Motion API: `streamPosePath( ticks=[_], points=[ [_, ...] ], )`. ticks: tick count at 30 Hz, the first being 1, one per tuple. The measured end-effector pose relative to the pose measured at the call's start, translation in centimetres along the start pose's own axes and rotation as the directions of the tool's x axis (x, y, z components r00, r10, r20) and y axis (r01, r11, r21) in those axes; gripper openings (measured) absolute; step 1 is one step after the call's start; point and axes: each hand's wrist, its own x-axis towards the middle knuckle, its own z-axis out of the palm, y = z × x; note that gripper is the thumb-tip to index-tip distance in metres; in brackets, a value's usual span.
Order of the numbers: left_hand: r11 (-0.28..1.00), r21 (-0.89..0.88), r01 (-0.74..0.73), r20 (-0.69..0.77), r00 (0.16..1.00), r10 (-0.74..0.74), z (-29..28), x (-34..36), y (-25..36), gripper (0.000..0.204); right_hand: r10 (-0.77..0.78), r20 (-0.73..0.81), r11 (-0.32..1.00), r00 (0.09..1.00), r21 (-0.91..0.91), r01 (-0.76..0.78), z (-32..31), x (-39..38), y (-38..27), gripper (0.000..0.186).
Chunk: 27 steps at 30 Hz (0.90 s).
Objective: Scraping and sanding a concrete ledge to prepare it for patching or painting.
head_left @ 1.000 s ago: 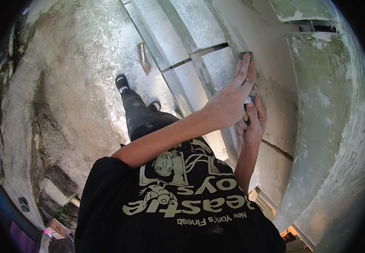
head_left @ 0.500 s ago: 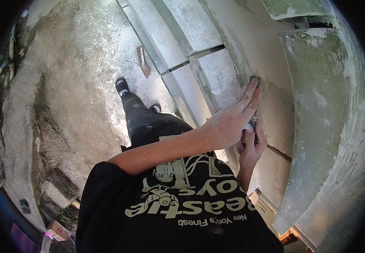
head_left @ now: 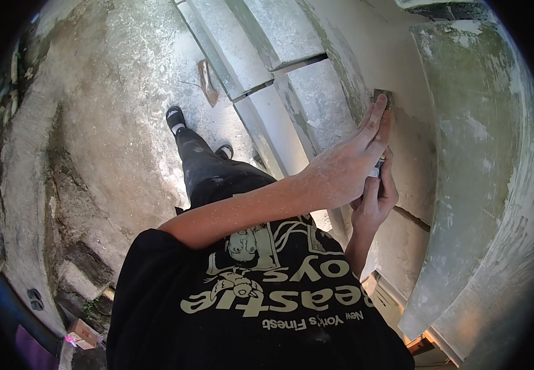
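Note:
My left hand (head_left: 350,163) reaches across from the left, its fingers stretched out and laid along a dark, flat-ended hand tool (head_left: 384,95). Just beyond those fingertips the tool's squared end rests against a smooth greyish plaster surface (head_left: 412,132). Below and to the right, my right hand (head_left: 373,206) is curled around the near part of the tool, where a small whitish piece (head_left: 374,172) shows by the thumb. My left hand hides most of the tool, so its exact kind cannot be made out. Pale dust covers my left hand and forearm.
Stepped concrete ledges (head_left: 254,86) with dark gaps run along the left of the plaster. A curved greenish panel (head_left: 473,166) stands at right. A brown scrap (head_left: 206,83) lies on the rough floor (head_left: 125,142) near my feet. A cardboard box (head_left: 83,333) sits lower left.
Both hands and the tool have slid a little farther away and slightly right along the plaster. The view has shifted slightly too. The hold looks the same.

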Motion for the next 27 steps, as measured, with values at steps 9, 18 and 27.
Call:
streamPosePath(
  ticks=[9, 18, 27],
  points=[
    [0.999, 0.034, -0.011, -0.04, 0.999, 0.013, -0.1, 0.1, -0.5, 0.087, -0.051, -0.056, 0.997, 0.997, 0.046, 0.054, 1.2, 0.1, 0.2, 0.044],
    [0.999, -0.007, 0.032, 0.018, 0.999, -0.032, -1.4, -0.3, -0.4, 0.087, -0.152, -0.05, 0.985, 0.987, -0.084, 0.148, 2.0, 0.5, 0.1, 0.048],
    [0.998, -0.046, 0.043, 0.086, 0.995, -0.039, -2.1, 0.0, -0.4, 0.089, -0.027, -0.055, 0.998, 0.998, -0.061, 0.023, 2.0, 0.2, -1.1, 0.043]
  ],
)
